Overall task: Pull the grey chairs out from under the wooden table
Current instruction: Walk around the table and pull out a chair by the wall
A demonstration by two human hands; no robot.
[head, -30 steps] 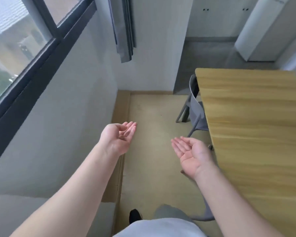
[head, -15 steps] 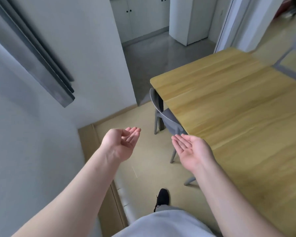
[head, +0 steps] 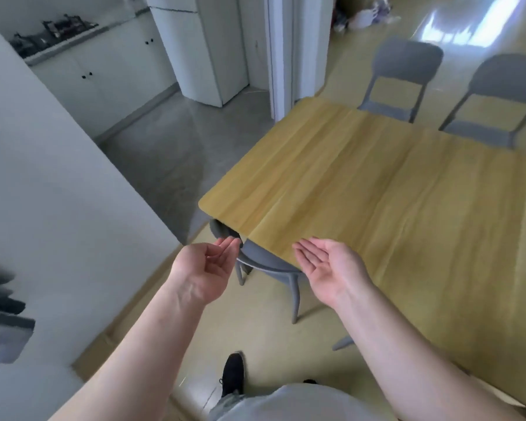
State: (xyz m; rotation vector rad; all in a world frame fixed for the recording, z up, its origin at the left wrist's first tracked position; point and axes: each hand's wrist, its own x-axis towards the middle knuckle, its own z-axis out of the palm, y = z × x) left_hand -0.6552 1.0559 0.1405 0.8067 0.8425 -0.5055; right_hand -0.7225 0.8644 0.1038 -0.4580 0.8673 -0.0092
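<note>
Three grey chairs show around one wooden surface (head: 392, 214), with two bare hands in front of it. The surface is a long rectangle whose long axis runs from its near left corner away toward the upper right of the view. The near chair (head: 264, 262) is tucked under that near left corner: only the curved edge of its seat and back and its legs stick out on the side nearest the person, so it faces in under the surface. The other two stand along the far long edge, side by side and pulled clear of it, the left far chair (head: 403, 77) and the right far chair (head: 504, 95), both with backs away from the surface and seats toward it. The left hand (head: 205, 271) hovers just beside the near chair's back rim, palm turned inward, fingers (head: 228, 246) loosely curled and holding nothing. The right hand (head: 328, 268) hangs over the near edge of the surface, palm up, fingers spread and released, also holding nothing. One black shoe (head: 233, 373) rests on the floor below.
</note>
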